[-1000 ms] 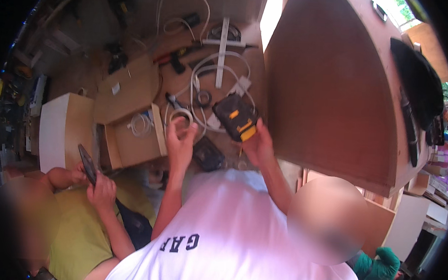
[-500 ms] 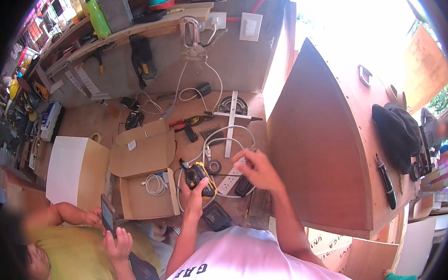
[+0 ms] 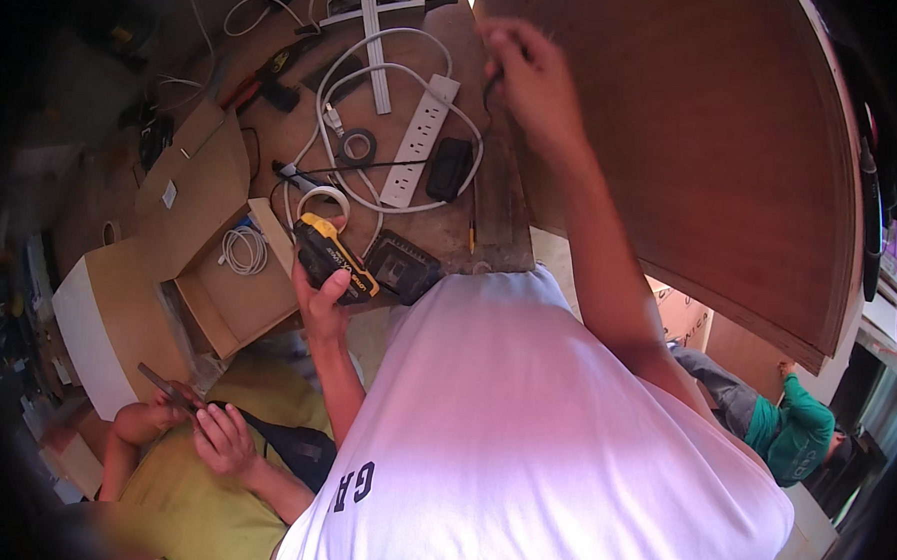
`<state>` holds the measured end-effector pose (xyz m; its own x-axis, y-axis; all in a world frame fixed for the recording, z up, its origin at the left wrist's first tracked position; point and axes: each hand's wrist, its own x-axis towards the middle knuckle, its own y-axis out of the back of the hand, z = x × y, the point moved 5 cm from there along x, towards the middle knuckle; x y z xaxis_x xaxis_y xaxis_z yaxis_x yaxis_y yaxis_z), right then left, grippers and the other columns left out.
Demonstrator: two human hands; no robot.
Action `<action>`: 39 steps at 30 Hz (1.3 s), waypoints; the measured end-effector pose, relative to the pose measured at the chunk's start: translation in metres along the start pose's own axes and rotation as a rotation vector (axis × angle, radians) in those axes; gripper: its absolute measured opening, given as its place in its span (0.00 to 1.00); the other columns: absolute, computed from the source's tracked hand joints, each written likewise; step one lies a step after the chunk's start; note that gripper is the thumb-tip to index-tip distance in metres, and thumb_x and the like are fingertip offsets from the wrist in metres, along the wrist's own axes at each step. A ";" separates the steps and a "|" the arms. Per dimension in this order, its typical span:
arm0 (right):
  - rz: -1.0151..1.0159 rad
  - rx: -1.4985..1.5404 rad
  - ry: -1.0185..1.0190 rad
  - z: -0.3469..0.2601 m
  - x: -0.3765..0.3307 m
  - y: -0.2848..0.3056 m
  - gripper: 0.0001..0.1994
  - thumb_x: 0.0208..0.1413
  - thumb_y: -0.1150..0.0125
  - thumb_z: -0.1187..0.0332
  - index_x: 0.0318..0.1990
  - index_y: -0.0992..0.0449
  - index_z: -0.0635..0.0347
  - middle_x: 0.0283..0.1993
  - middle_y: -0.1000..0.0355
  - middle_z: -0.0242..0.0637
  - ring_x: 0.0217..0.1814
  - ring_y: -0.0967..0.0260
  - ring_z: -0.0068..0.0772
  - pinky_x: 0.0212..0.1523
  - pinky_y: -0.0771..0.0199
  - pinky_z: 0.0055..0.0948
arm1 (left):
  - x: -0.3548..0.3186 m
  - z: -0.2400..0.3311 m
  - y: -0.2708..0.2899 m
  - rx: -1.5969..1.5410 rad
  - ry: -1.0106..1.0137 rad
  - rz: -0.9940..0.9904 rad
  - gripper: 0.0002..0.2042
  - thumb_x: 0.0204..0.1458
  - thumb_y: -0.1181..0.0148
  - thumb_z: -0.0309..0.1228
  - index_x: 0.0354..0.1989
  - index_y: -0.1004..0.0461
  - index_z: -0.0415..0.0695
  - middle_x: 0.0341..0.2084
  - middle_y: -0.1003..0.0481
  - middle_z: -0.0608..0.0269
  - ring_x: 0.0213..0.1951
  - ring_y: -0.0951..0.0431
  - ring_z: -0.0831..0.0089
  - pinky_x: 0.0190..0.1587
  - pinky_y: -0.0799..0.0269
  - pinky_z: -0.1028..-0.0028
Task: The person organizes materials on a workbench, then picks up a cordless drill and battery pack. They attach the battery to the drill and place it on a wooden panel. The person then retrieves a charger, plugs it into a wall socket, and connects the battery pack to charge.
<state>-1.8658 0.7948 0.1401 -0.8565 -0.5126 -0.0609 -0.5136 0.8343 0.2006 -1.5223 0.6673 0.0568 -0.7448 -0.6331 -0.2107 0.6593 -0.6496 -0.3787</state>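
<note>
Gripping black-yellow battery: left hand | pinching black cord: right hand

The rim is bent and darkened. Shadow is spread toward 10 o'clock; the white shirt is brightly lit toward 5 o'clock.

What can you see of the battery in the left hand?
The battery is a blocky black pack with yellow edging and light printing; its casing looks like hard plastic. The left hand holds it tilted, from its lower left side, near a black box. Whether it touches that box is unclear.
</note>
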 end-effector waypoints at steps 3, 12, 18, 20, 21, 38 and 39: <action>-0.023 -0.030 -0.325 0.073 -0.041 0.002 0.16 0.71 0.42 0.61 0.53 0.16 0.63 0.45 0.17 0.46 0.46 0.20 0.32 0.48 0.23 0.33 | 0.005 0.000 -0.009 0.077 0.060 -0.031 0.38 0.49 0.28 0.34 0.70 0.34 0.35 0.60 0.24 0.49 0.42 0.17 0.68 0.46 0.16 0.69; -0.100 -0.692 -0.266 0.150 -0.107 0.014 0.33 0.58 0.25 0.52 0.62 0.25 0.70 0.54 0.20 0.64 0.60 0.22 0.65 0.62 0.22 0.51 | 0.043 -0.009 -0.049 0.765 0.063 0.176 0.29 0.45 0.19 0.33 0.55 0.24 0.36 0.45 0.17 0.55 0.43 0.16 0.64 0.50 0.21 0.66; -0.135 -0.647 -0.173 0.166 -0.108 0.019 0.33 0.54 0.22 0.52 0.60 0.23 0.68 0.55 0.20 0.60 0.58 0.20 0.59 0.58 0.21 0.49 | 0.062 -0.008 -0.055 0.941 -0.027 0.193 0.30 0.44 0.19 0.37 0.53 0.23 0.37 0.43 0.17 0.54 0.44 0.16 0.63 0.51 0.22 0.64; -0.227 -0.577 -0.277 0.149 -0.109 0.025 0.30 0.57 0.24 0.55 0.60 0.22 0.68 0.53 0.19 0.59 0.56 0.19 0.57 0.58 0.21 0.49 | 0.061 -0.011 -0.055 0.887 0.045 0.237 0.32 0.40 0.18 0.39 0.54 0.23 0.36 0.46 0.18 0.48 0.48 0.17 0.52 0.55 0.23 0.59; -0.222 -0.592 -0.164 0.140 -0.107 0.026 0.26 0.60 0.27 0.58 0.59 0.22 0.67 0.51 0.19 0.59 0.56 0.19 0.56 0.57 0.20 0.48 | 0.060 -0.010 -0.057 0.922 0.029 0.206 0.33 0.40 0.18 0.38 0.54 0.23 0.35 0.47 0.19 0.47 0.49 0.17 0.52 0.55 0.23 0.59; 0.027 -0.152 0.650 -0.087 -0.029 0.016 0.16 0.67 0.40 0.76 0.59 0.16 0.53 0.45 0.19 0.37 0.42 0.25 0.26 0.45 0.24 0.29 | 0.022 -0.035 -0.127 1.260 -0.099 -0.257 0.41 0.38 0.19 0.34 0.64 0.28 0.32 0.53 0.25 0.43 0.58 0.24 0.44 0.63 0.27 0.57; 0.011 -0.174 0.619 -0.081 -0.030 0.012 0.17 0.66 0.39 0.76 0.59 0.16 0.52 0.45 0.18 0.41 0.40 0.23 0.30 0.43 0.23 0.32 | 0.024 -0.041 -0.134 1.286 -0.106 -0.275 0.41 0.38 0.20 0.35 0.63 0.28 0.31 0.54 0.26 0.42 0.58 0.25 0.43 0.63 0.27 0.56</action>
<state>-1.8416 0.8036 0.2235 -0.6466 -0.5698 0.5072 -0.4445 0.8218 0.3566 -1.6327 0.7562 0.0660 -0.8966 -0.4083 -0.1714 0.1591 -0.6582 0.7358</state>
